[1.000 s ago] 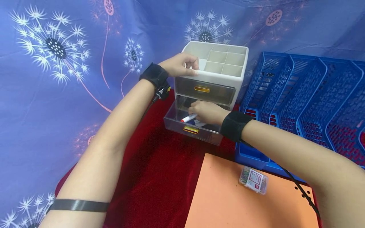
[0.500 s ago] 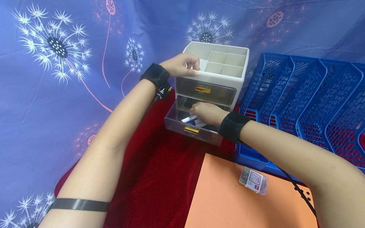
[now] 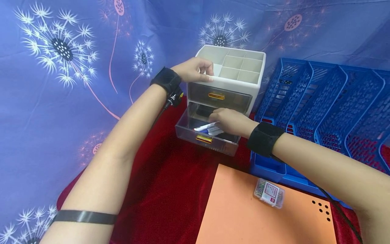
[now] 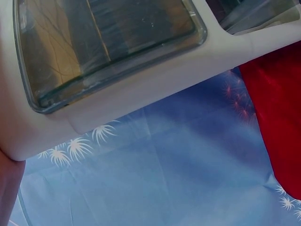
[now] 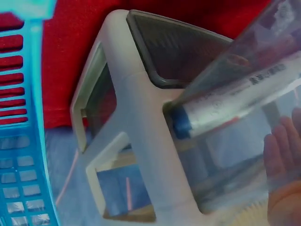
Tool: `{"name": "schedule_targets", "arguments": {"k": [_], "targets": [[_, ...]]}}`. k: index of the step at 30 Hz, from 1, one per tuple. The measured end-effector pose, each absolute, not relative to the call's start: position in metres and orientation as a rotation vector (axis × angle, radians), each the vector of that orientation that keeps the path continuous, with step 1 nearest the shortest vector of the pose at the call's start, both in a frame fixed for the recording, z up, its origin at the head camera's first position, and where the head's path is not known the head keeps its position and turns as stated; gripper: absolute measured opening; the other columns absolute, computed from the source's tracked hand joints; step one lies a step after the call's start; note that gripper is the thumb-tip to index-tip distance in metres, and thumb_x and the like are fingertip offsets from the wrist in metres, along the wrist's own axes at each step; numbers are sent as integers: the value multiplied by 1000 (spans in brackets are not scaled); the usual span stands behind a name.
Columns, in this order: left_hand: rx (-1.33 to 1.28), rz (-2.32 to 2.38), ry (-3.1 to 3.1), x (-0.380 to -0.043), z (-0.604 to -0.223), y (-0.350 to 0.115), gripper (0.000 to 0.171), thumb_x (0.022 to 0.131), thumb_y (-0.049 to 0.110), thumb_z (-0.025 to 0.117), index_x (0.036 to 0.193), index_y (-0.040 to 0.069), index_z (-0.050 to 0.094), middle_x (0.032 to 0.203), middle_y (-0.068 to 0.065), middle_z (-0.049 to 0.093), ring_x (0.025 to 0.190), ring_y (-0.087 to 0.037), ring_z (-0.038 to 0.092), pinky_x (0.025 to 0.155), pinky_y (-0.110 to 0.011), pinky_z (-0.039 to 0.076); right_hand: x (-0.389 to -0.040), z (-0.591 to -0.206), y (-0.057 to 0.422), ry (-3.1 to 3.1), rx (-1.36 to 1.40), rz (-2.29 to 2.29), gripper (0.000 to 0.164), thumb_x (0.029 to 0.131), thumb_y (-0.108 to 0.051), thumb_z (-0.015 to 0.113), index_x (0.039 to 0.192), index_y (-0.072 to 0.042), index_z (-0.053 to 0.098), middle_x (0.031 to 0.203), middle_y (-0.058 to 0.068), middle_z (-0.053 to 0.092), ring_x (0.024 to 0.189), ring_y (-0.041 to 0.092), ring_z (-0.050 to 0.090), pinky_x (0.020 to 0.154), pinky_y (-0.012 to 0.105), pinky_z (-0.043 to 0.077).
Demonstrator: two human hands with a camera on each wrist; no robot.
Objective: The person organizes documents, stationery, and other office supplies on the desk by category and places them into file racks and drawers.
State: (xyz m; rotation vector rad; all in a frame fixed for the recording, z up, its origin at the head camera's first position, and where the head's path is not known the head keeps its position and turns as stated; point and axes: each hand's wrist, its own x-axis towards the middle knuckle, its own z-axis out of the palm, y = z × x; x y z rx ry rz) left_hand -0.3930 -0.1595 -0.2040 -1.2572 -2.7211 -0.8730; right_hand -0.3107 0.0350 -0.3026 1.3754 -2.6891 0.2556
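Note:
A white desktop drawer organizer (image 3: 234, 82) stands at the back centre of the head view. My left hand (image 3: 195, 69) grips its upper front rim, thumb outside and fingers curled over the inside. Below, the clear lower drawer (image 3: 189, 134) is pulled out. My right hand (image 3: 230, 120) is inside it, just above several white markers (image 3: 204, 127), one with a red end. In the right wrist view, a marker (image 5: 235, 101) with a blue end shows through the clear plastic. Beside it, my right fingers (image 5: 278, 148) look fairly straight, with nothing visible in them.
The upper drawer (image 3: 220, 96) is closed. Right of the organizer stands a blue divided file rack (image 3: 327, 101) with a small blue bin (image 3: 268, 169). A clear box of small coloured items (image 3: 269, 192) lies on an orange board (image 3: 231, 210). Red cloth (image 3: 161, 189) covers the table.
My right hand has drawn slightly right, away from the red-ended marker it was holding, which now lies in the drawer with the others. The left hand has stayed on the rim.

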Motion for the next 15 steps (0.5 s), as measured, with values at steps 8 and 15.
{"name": "schedule_targets", "arguments": {"k": [8,15], "targets": [[-1270,-884,-2715,-394,-205,-159,10,85,12,68,80,8,61,73,2,51,70,-15,44,65,-25,33,-277,-293,33,-2534,1350,325,27,80,-8,74,106,-5,67,100,9,67,95,22,63,84,36,51],[-1271,-864,-2718,-395,-205,-159,9,86,13,67,81,7,61,74,2,52,71,-15,44,65,-25,33,-242,-299,20,-2277,1471,274,26,78,-10,77,101,-5,66,94,7,64,90,18,60,79,29,52]]}}
